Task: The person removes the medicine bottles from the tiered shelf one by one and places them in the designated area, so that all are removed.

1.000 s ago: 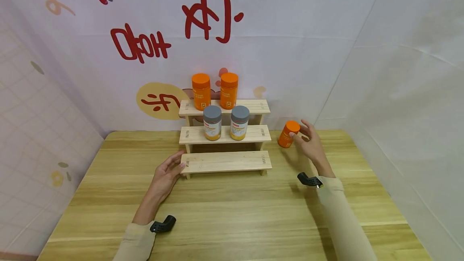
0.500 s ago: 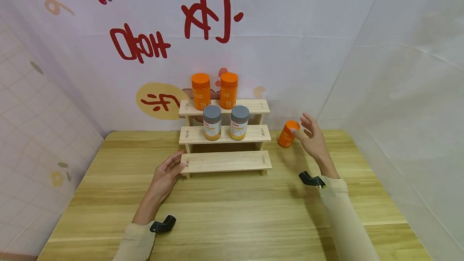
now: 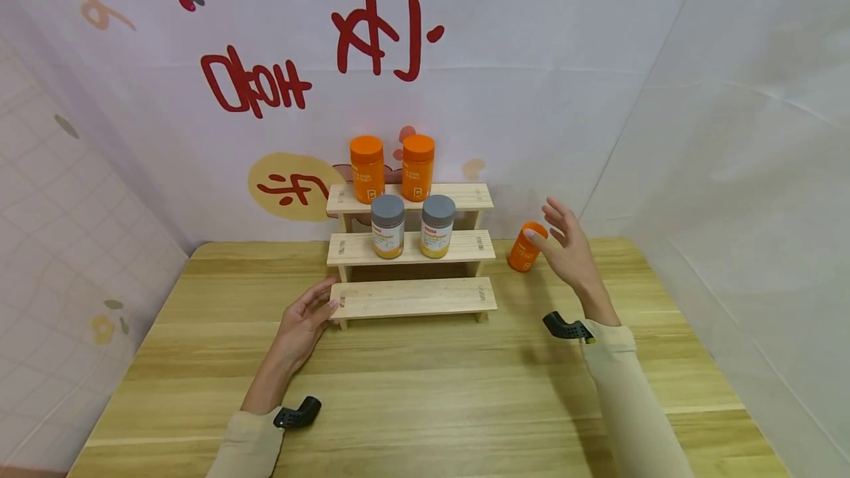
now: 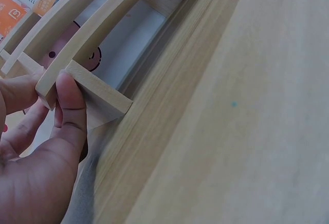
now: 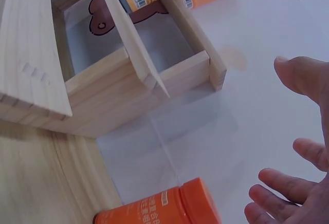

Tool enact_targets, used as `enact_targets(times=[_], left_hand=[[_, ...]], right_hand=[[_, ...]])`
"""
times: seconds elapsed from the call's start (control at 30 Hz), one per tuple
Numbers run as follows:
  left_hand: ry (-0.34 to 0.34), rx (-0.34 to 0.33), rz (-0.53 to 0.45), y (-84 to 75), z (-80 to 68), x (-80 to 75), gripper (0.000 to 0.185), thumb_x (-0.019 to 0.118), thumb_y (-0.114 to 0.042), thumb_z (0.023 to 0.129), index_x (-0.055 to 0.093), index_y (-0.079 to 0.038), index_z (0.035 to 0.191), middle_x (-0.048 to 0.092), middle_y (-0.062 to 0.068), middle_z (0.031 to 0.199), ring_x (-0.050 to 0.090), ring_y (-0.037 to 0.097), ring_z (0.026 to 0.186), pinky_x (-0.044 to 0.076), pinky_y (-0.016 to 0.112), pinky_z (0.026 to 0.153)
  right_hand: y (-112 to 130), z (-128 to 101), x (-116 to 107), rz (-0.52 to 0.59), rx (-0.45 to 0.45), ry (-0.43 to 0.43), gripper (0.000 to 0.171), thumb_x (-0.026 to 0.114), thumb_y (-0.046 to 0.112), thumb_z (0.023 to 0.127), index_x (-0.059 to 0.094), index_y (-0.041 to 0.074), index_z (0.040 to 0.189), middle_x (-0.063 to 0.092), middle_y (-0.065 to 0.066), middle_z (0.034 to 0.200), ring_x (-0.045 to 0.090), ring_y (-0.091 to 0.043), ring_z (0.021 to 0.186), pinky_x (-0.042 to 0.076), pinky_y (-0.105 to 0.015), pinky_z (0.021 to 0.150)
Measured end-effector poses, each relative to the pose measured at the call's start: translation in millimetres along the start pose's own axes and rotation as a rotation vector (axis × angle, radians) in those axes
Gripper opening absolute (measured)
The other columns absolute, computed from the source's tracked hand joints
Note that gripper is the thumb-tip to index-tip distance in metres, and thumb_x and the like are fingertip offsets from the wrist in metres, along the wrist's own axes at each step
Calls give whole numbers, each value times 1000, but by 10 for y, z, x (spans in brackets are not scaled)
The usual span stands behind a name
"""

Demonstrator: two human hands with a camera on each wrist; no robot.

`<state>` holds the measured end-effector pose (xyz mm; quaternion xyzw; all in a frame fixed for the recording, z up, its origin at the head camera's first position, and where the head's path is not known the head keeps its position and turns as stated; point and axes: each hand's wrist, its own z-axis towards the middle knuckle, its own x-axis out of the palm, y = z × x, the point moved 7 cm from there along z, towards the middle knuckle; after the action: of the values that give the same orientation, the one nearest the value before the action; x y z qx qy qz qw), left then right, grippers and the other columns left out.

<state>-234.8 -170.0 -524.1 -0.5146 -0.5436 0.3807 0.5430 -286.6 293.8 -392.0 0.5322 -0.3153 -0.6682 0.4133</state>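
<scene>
A three-step wooden shelf (image 3: 412, 297) stands at the middle of the table. My left hand (image 3: 307, 318) rests against the left end of its lowest step; in the left wrist view the thumb (image 4: 70, 106) presses the board's corner (image 4: 97, 88). My right hand (image 3: 563, 243) hovers open with spread fingers just right of an orange bottle (image 3: 526, 248) on the table by the back wall. The right wrist view shows a gap between that hand's fingers (image 5: 308, 149) and the orange bottle (image 5: 159, 209). Both hands hold nothing.
Two orange bottles (image 3: 367, 168) stand on the shelf's top step and two grey-capped bottles (image 3: 388, 226) on the middle step. The lowest step is bare. White backdrop walls close off the wooden table (image 3: 425, 389) at the back and right.
My right hand has let go of the orange bottle, lifted slightly and spread its fingers. The bottle stays on the table. My left hand has not moved.
</scene>
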Motion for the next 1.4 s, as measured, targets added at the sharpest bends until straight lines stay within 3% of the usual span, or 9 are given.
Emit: enact_targets(times=[0.8, 1.13, 1.4], left_hand=[[-4, -9, 2, -6, -12, 4, 62, 62, -8, 103, 35, -2, 158, 53, 1, 124, 60, 6, 102, 57, 20, 77], [7, -5, -9, -5, -8, 7, 64, 62, -8, 103, 33, -1, 158, 53, 2, 125, 59, 7, 103, 57, 20, 78], [5, -14, 5, -1, -18, 1, 63, 63, -10, 103, 35, -4, 158, 52, 3, 128, 59, 7, 105, 57, 20, 79]], right_hand=[[602, 138, 378, 41, -121, 87, 76, 70, 23, 99, 28, 24, 162, 35, -15, 164, 33, -37, 152, 27, -56, 126], [776, 251, 608, 81, -121, 131, 75, 71, 25, 98, 30, 27, 161, 35, -16, 164, 34, -33, 152, 28, -55, 126], [900, 357, 711, 125, -131, 147, 76, 70, 25, 99, 29, 21, 162, 35, -16, 164, 36, -35, 151, 30, -56, 125]])
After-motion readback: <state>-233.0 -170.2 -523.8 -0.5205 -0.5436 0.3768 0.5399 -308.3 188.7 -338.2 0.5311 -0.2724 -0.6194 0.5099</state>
